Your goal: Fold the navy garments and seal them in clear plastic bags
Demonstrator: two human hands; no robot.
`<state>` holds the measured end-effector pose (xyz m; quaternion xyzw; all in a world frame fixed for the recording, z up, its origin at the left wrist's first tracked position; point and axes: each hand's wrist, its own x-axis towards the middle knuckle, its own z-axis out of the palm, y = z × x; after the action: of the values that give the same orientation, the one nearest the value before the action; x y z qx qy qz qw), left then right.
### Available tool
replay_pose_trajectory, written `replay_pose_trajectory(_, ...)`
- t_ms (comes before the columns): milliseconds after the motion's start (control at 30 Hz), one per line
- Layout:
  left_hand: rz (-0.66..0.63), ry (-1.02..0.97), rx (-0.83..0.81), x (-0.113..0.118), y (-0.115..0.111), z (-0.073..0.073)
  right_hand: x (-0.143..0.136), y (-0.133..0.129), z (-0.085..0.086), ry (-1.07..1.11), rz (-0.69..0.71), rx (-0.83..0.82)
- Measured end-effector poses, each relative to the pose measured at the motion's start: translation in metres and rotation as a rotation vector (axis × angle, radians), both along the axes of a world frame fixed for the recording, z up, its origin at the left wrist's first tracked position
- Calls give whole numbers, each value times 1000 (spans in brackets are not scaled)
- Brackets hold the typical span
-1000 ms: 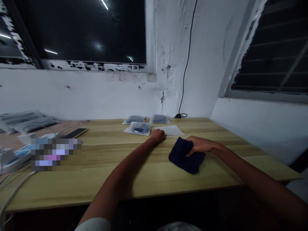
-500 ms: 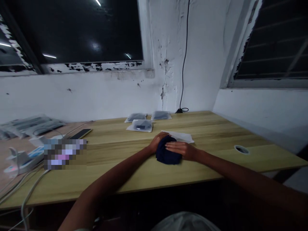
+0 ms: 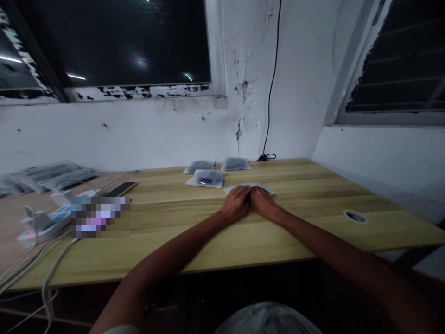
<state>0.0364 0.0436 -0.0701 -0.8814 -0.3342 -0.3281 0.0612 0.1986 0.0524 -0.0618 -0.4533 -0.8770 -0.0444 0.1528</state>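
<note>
Head view: white bag (image 3: 229, 189) lies flat on the tabletop (image 3: 222, 250), right of centre in the frame, its long axis running roughly left to right. Left hand (image 3: 237, 203) and right hand (image 3: 263, 202) meet over its near edge, side by side; the bag shows beyond the fingertips and past both hands. Neither hand is clearly nearer; both are at the bag. A dark item (image 3: 247, 197) shows between them, mostly covered. Grip: fingers bent and bunched on both sides; cannot tell how wide each is, or whether it pinches bag or dark item.

Count: hands, 2; white bag at hands, 1; dark item, 1 visible. Filled bags, 3: two at the back (image 3: 200, 166) (image 3: 235, 163), one in front (image 3: 208, 178), all upper centre. Phone (image 3: 122, 188), 1, left of frame. Round hole (image 3: 355, 216), 1, right. Grey packets (image 3: 52, 177), far left, overlap; number unclear.
</note>
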Motion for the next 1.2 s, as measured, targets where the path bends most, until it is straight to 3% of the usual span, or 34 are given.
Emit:
replay_pose_trajectory(67, 105, 29, -74, -15, 5, 7, 15, -9, -3, 75, 227, 140)
replay_pose_trajectory(133, 209, 71, -152, -27, 10, 13, 37, -16, -8, 131, 338, 248)
replay_pose_trajectory(200, 278, 120, -203, -33, 14, 17, 58, -17, -13, 181, 268, 289)
replay_pose_trajectory(300, 314, 217, -216, -33, 15, 16, 75, -6, -23, 199, 160, 217)
replay_pose_trajectory(367, 283, 265, -185, -31, 14, 13, 74, 3, -28, 198, 172, 180)
replay_pose_trajectory(567, -20, 273, 9, -33, 14, 14, 56, 7, -30, 292, 372, 237)
replay_pose_trajectory(633, -31, 301, 24, -30, 14, 15, 54, 2, -30, 322, 458, 282)
replay_pose_trajectory(733, 71, 341, -6, -18, 14, 13, 51, -3, -30, 370, 534, 321)
replay_pose_trajectory(867, 201, 338, -58, -4, 8, 10, 49, -5, -30, 469, 547, 312)
replay_pose_trajectory(1067, -96, 282, 79, -1, -10, 13, 48, -5, -28, 633, 440, 305)
replay_pose_trajectory(1200, -106, 290, 165, 4, -12, 11, 46, -11, -23, 710, 434, 278)
